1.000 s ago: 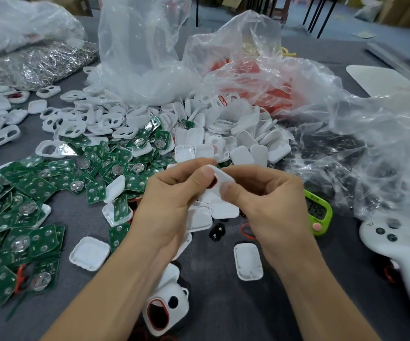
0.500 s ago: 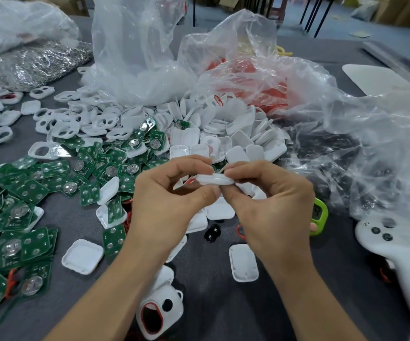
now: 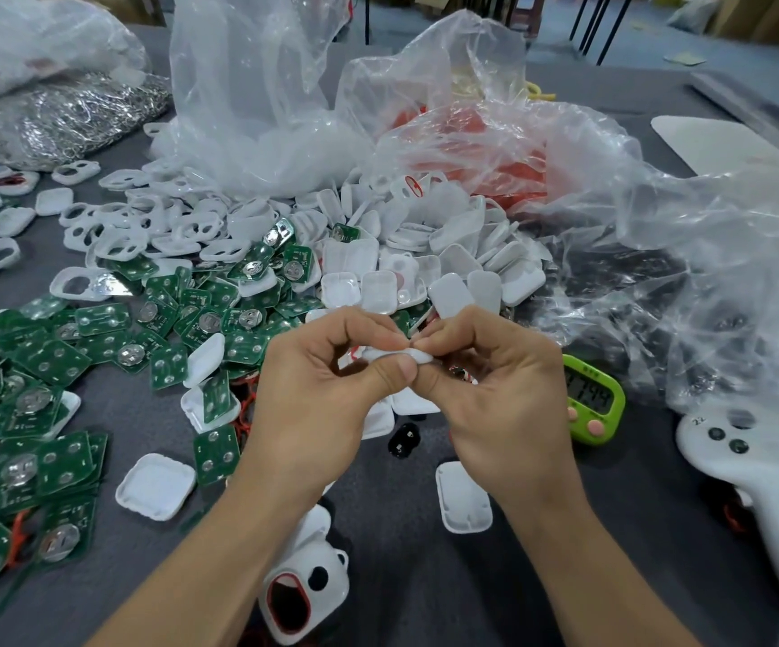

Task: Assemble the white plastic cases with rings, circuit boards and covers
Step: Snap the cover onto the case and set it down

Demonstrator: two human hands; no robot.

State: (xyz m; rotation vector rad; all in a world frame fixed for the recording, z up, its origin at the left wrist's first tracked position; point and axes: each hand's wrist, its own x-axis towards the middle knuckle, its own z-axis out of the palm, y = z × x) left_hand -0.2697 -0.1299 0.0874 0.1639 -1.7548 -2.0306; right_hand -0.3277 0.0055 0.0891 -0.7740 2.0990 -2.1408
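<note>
White plastic case [image 3: 413,354], edge-on, is pinched between left hand [image 3: 322,403] and right hand [image 3: 504,403], fingertips meeting over it; I judge the cover is being pressed shut. Next it wants an even squeeze round the rim. Green circuit boards [image 3: 51,366] lie left of the hands, loose covers [image 3: 448,263] beyond the fingertips.

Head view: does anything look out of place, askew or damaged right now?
Nothing looks damaged. The left hand and right hand pinch a white case. One circuit board sits askew in a cover left of the hands, and a white controller lies by the parts at the right.
</note>
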